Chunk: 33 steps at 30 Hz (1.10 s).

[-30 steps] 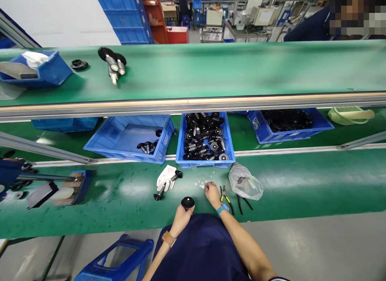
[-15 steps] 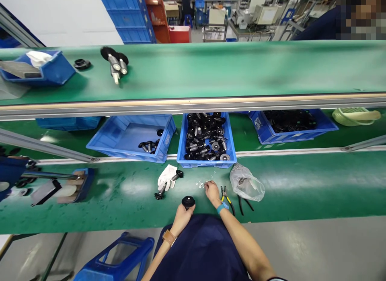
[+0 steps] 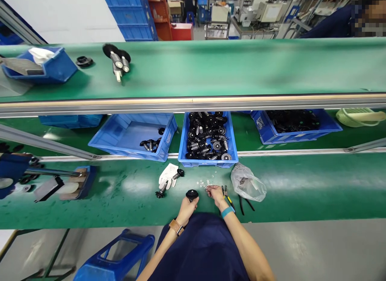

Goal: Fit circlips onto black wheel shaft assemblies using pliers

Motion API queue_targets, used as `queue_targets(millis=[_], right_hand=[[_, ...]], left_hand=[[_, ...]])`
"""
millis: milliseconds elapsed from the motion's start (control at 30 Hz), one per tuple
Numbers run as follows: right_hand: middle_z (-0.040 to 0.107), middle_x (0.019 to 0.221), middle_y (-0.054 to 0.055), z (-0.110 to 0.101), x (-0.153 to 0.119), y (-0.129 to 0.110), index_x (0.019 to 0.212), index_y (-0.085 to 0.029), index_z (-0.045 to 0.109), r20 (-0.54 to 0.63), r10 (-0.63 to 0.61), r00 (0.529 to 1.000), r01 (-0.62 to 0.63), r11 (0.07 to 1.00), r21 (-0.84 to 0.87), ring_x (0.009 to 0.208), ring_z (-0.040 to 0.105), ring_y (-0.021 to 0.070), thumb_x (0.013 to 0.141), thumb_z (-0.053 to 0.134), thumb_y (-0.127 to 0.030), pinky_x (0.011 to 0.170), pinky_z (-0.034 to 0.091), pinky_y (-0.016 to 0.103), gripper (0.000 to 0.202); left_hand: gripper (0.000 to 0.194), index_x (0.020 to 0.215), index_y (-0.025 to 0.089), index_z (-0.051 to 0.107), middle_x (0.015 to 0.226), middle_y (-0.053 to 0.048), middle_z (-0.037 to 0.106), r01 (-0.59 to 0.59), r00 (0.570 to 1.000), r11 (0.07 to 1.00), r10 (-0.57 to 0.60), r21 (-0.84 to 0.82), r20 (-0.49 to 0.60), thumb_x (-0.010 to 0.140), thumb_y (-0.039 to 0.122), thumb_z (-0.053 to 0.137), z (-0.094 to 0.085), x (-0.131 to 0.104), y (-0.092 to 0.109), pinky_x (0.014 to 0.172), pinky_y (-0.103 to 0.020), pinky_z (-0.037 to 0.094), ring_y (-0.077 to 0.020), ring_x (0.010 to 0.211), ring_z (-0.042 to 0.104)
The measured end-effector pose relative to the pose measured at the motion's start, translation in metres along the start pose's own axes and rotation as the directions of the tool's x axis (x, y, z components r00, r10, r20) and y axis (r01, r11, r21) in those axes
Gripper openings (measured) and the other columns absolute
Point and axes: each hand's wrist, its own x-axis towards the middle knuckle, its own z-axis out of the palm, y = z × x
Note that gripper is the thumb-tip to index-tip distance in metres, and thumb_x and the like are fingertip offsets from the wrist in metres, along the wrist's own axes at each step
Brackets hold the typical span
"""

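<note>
Rings (image 3: pixel 202 183) lie between the glove (image 3: pixel 167 175) and the bag (image 3: pixel 249 185).

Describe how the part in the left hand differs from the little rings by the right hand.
The part is black, the rings whitish. The part is far bigger than any ring. The part is in the left hand; the rings lie scattered on the green bench. The part's top and the rings look round.

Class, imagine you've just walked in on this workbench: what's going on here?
At a green bench, a person's left hand grips a disc-topped black piece. The right hand has its fingertips down at some small white rings; whether it holds one is too small to tell. Yellow-handled pliers lie close by, and a blue bin full of dark parts stands beyond.
</note>
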Motion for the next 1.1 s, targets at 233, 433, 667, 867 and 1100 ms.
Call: queue_targets(millis=[233, 433, 667, 867, 1100], right_hand=[[0.066, 0.123, 0.008, -0.008, -0.021, 0.000, 0.126, -0.017, 0.063, 0.125, -0.018, 0.992, -0.001, 0.988, 0.152, 0.102, 0.067, 0.0209, 0.100, 0.065, -0.040, 0.087, 0.059, 0.041, 0.035], [0.068, 0.095, 0.002, -0.005, -0.056, -0.006, 0.105, -0.016, 0.067, 0.207, -0.210, 0.955, 0.168, 0.965, 0.203, 0.080, 0.064, 0.0146, 0.097, 0.068, -0.043, 0.075, 0.056, 0.032, 0.028], [0.067, 0.080, 0.000, -0.006, -0.079, -0.031, 0.089, -0.019, 0.073, 0.285, -0.374, 0.883, 0.335, 0.926, 0.176, 0.071, 0.056, 0.0148, 0.078, 0.077, -0.062, 0.069, 0.046, 0.028, 0.044], [0.068, 0.080, 0.002, -0.013, -0.087, -0.042, 0.084, -0.020, 0.078, 0.336, -0.432, 0.837, 0.438, 0.897, 0.062, 0.077, 0.060, 0.0175, 0.082, 0.074, -0.057, 0.076, 0.048, 0.029, 0.037], [0.072, 0.088, 0.003, -0.011, -0.096, -0.033, 0.088, -0.025, 0.082, 0.221, -0.459, 0.861, 0.494, 0.857, -0.147, 0.084, 0.065, 0.0198, 0.087, 0.070, -0.045, 0.081, 0.051, 0.029, 0.023]], left_hand=[[0.050, 0.059, 0.020, 0.054, 0.047, 0.003, 0.053, 0.077, 0.996, 0.994, -0.074, -0.078, 0.040, 0.061, 0.059, 0.086, 0.007, 0.003, -0.007, 0.050, -0.026, 0.035, -0.0110, 0.045, 0.046], [0.060, 0.054, 0.021, 0.046, 0.046, 0.006, 0.045, 0.150, 0.978, 0.963, -0.112, -0.224, 0.175, 0.057, 0.066, 0.086, 0.007, -0.003, -0.002, 0.047, -0.024, 0.029, -0.0079, 0.042, 0.042], [0.055, 0.069, 0.019, 0.052, 0.052, 0.010, 0.040, 0.252, 0.934, 0.890, -0.121, -0.379, 0.337, 0.061, 0.059, 0.089, 0.000, -0.017, 0.013, 0.049, -0.022, 0.031, -0.0064, 0.047, 0.040], [0.057, 0.069, 0.018, 0.052, 0.053, 0.010, 0.039, 0.287, 0.914, 0.871, -0.125, -0.398, 0.386, 0.057, 0.056, 0.093, -0.009, -0.024, 0.017, 0.048, -0.020, 0.027, -0.0047, 0.047, 0.038], [0.061, 0.064, 0.018, 0.049, 0.052, 0.009, 0.042, 0.260, 0.921, 0.900, -0.122, -0.349, 0.371, 0.053, 0.057, 0.095, -0.005, -0.025, 0.018, 0.047, -0.020, 0.026, -0.0043, 0.047, 0.039]])
